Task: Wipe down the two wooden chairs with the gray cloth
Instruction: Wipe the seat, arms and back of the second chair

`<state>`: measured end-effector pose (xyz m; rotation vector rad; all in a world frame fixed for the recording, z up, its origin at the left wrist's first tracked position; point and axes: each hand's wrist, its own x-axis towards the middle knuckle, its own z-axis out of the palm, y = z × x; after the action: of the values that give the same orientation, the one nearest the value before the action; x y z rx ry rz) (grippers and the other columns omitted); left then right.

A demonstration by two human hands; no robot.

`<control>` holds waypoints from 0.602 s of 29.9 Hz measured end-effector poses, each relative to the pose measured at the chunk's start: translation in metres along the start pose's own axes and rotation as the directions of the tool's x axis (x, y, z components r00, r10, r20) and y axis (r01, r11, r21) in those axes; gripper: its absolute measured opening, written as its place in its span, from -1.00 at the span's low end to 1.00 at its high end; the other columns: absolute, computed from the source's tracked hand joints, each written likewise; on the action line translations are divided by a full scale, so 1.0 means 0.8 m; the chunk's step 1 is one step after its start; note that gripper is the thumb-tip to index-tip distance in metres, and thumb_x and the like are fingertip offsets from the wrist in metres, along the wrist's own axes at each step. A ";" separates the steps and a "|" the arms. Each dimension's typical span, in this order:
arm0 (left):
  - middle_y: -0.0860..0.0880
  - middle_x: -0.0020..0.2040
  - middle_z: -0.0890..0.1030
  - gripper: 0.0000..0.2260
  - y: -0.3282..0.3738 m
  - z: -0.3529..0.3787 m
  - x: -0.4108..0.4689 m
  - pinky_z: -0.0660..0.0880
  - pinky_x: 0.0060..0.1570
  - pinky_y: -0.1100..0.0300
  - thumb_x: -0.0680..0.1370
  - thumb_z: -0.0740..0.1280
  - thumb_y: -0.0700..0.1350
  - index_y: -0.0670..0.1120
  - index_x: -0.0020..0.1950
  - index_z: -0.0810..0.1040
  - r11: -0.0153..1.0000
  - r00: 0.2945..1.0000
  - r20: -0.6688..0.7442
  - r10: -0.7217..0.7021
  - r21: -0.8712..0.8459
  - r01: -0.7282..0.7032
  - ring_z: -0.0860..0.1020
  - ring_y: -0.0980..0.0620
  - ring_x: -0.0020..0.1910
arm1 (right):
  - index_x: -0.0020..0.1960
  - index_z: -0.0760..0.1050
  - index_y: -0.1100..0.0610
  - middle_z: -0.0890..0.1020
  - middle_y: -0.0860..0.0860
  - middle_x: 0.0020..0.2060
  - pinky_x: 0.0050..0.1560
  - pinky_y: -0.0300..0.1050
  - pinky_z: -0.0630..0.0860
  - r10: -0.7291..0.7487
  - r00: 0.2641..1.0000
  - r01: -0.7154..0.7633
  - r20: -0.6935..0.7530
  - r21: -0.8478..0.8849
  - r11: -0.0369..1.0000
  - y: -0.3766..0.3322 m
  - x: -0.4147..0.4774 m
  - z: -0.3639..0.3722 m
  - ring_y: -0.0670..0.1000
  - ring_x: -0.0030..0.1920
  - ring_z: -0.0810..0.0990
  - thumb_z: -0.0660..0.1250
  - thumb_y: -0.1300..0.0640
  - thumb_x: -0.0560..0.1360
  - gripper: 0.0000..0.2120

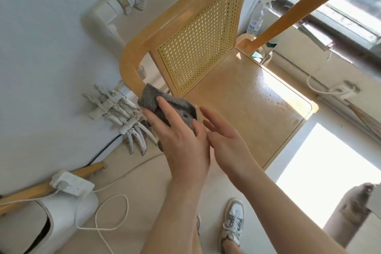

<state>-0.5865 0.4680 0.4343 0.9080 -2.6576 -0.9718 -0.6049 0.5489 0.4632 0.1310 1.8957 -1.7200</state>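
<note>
Grip: left hand (pixel 181 140) presses a folded gray terry cloth (pixel 165 105) against the curved arm of the light wooden chair with a woven cane back (pixel 198 47), fingers closed over the fabric; right hand (pixel 224 140) is spread, holding nothing, touching the left at its thumb side.
Cloth axis: runs from frame centre toward upper left, its upper corner on the arm's bend.
Chair: back toward upper left, wet-speckled seat toward right.
Room: pale floor (pixel 132 167), white wall (pixel 41 47), sunlit window upper right.
Unclear: second chair's wooden rail (pixel 296 8) is cut off at the top edge; clear plastic spray bottle (pixel 257 16) is partly hidden behind it.
</note>
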 end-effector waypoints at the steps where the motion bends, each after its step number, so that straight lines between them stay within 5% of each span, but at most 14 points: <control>1: -0.38 0.51 -0.15 -0.37 -0.003 0.000 -0.012 0.07 0.47 0.03 0.60 0.18 -0.08 -0.21 0.55 -0.07 0.997 0.998 0.023 0.051 0.054 -0.052 -0.02 -0.32 0.49 | 0.15 0.49 -0.20 0.59 -0.45 -0.01 0.13 -0.35 0.46 0.008 0.999 -0.009 0.037 0.042 0.999 -0.006 0.001 -0.002 -0.41 0.12 0.50 0.10 0.39 0.56 -0.49; 3: -0.35 0.52 -0.11 -0.43 -0.015 -0.005 -0.044 -0.15 0.48 0.14 0.60 0.04 -0.10 -0.23 0.56 -0.07 0.972 0.982 0.114 0.151 0.165 -0.169 -0.11 -0.29 0.50 | 0.05 0.52 -0.21 0.63 -0.42 -0.12 0.06 -0.36 0.51 0.006 0.991 -0.017 0.135 0.079 0.997 -0.014 0.004 0.000 -0.40 0.00 0.56 0.15 0.32 0.58 -0.58; 6: -0.25 0.52 0.12 -0.36 -0.030 -0.026 -0.055 0.06 0.34 0.39 0.50 0.22 -0.26 -0.19 0.55 0.06 0.975 0.967 0.134 0.219 0.017 -0.223 0.14 -0.08 0.44 | 0.21 0.54 -0.17 0.64 -0.24 0.04 0.18 -0.22 0.48 -0.086 0.980 0.110 0.181 -0.125 0.986 -0.016 0.005 0.016 -0.27 0.07 0.56 0.24 0.00 0.60 -0.78; 8: -0.15 0.43 0.32 -0.40 -0.034 -0.049 -0.036 0.14 0.20 0.58 0.45 0.30 -0.34 -0.13 0.49 0.29 0.967 0.965 0.082 0.248 -0.081 -0.241 0.31 0.03 0.34 | 0.37 0.42 -0.05 0.58 -0.22 0.06 0.05 -0.38 0.45 -0.134 0.974 0.164 0.183 -0.162 0.973 -0.007 0.012 0.028 -0.32 -0.02 0.53 0.24 -0.06 0.60 -0.64; 10: -0.03 0.25 0.46 -0.53 -0.033 -0.071 -0.007 0.23 0.08 0.61 0.42 0.25 -0.29 -0.04 0.31 0.52 0.974 0.988 0.018 0.155 -0.169 -0.150 0.43 0.14 0.16 | 0.41 0.38 -0.02 0.57 -0.20 0.08 0.01 -0.34 0.47 -0.192 0.971 0.220 0.140 -0.224 0.949 0.000 0.019 0.041 -0.29 -0.03 0.54 0.22 -0.09 0.60 -0.59; 12: -0.02 0.11 0.48 -0.60 -0.032 -0.086 0.027 0.22 -0.03 0.64 0.40 0.21 -0.28 -0.01 0.15 0.62 0.982 0.997 -0.058 0.059 -0.179 -0.069 0.39 0.25 -0.03 | 0.22 0.56 0.01 0.64 -0.12 -0.05 -0.01 -0.21 0.49 -0.164 0.986 0.166 0.028 -0.247 0.955 0.011 0.029 0.050 -0.18 -0.08 0.58 0.19 -0.08 0.61 -0.70; 14: -0.06 0.08 0.46 -0.63 -0.030 -0.090 0.057 0.21 -0.12 0.58 0.44 0.23 -0.31 0.00 0.15 0.60 0.992 0.996 -0.078 0.048 -0.114 -0.056 0.31 0.27 -0.13 | -0.20 0.55 0.19 0.56 0.05 -0.34 -0.22 -0.09 0.43 0.046 0.996 -0.059 -0.082 -0.163 0.985 0.007 0.047 0.050 0.01 -0.30 0.51 0.16 -0.02 0.60 -0.64; 16: -0.06 0.10 0.40 -0.64 -0.030 -0.086 0.083 0.19 -0.13 0.52 0.46 0.25 -0.27 0.00 0.21 0.56 0.997 0.997 -0.045 0.058 -0.051 -0.061 0.26 0.25 -0.16 | -0.25 0.43 0.32 0.55 0.28 -0.28 -0.20 0.05 0.46 0.171 0.982 -0.183 -0.076 -0.209 0.961 -0.010 0.055 0.043 0.23 -0.23 0.54 0.13 0.08 0.59 -0.63; 18: -0.03 0.13 0.36 -0.65 -0.030 -0.079 0.102 0.26 -0.06 0.39 0.47 0.28 -0.19 0.06 0.22 0.51 0.995 1.000 0.011 -0.019 -0.098 0.020 0.32 0.17 -0.11 | -0.24 0.36 0.29 0.53 0.27 -0.21 -0.09 0.08 0.47 0.090 0.996 -0.079 0.006 -0.437 0.896 -0.018 0.048 0.043 0.27 -0.07 0.55 0.06 0.13 0.62 -0.67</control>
<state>-0.6184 0.3714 0.4641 0.9115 -2.5876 -1.1036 -0.6313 0.5027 0.4580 0.0164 2.1708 -1.1944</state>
